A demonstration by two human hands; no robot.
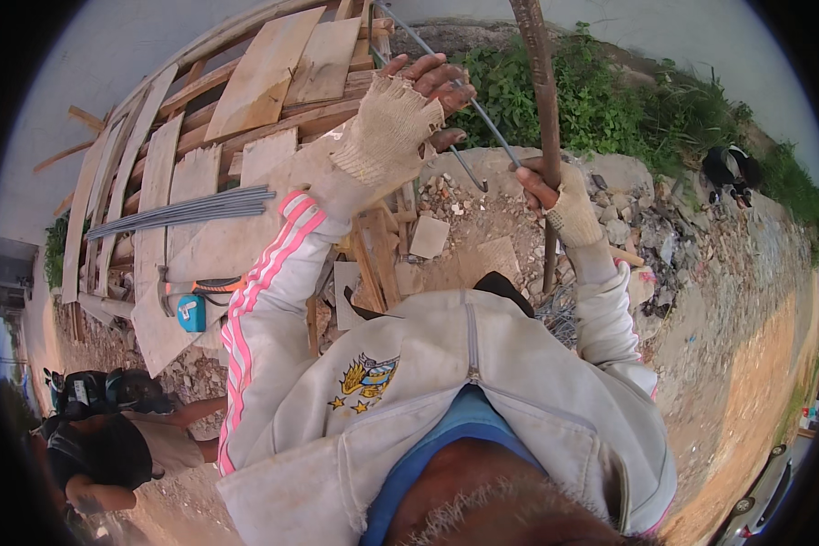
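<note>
My left hand (394,125), in a worn cream fingerless glove, is closed around a thin grey steel rod (493,127) bent into a long narrow shape. One leg of the rod ends in a small hook below the fingers. My right hand (569,205), in a similar glove, pinches the end of the other leg. A rough wooden pole (541,82) runs upright just behind the right fingers; whether they also touch it is hidden. On the boards to my left lie a bundle of straight steel rods (182,212), a hammer (196,286) with an orange and black handle, and a teal tape measure (191,313).
A pile of wooden planks (264,73) fills the far left. Broken stone and rubble (623,205) cover the ground ahead and to the right, with green weeds (601,100) beyond. Another person (109,450) is at the lower left. A car (755,496) stands at the lower right.
</note>
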